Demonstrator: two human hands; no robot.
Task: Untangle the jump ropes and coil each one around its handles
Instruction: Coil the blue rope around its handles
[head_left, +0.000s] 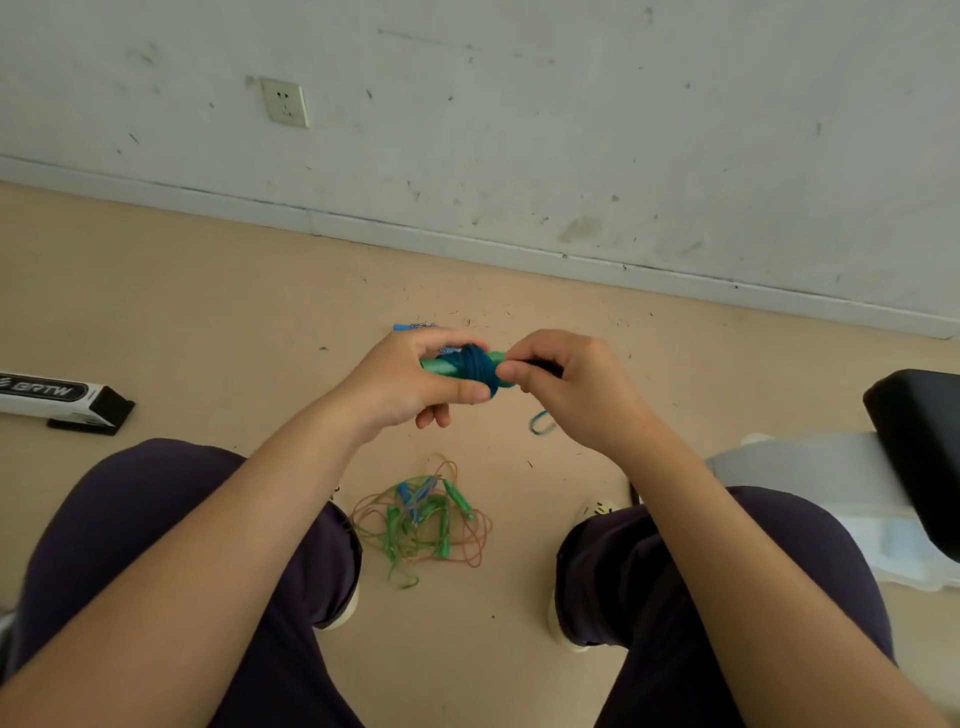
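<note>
Gripping the green handles (441, 365) steady, left hand (410, 384) curls round them so the dark blue coil (477, 367) stays tight; right hand (566, 384) pinches the rope end at 3 o'clock, probably tucking it. Tangled ropes (423, 522) lie on the floor (208, 312) at 6 o'clock, untouched; a boxed item (62, 397) sits at 9 o'clock.

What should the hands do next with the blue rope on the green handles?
Probably tuck in the rope's loose end. The blue rope is already wound around the green handles, held by the left hand, while the right hand pinches beside the coil.
</note>
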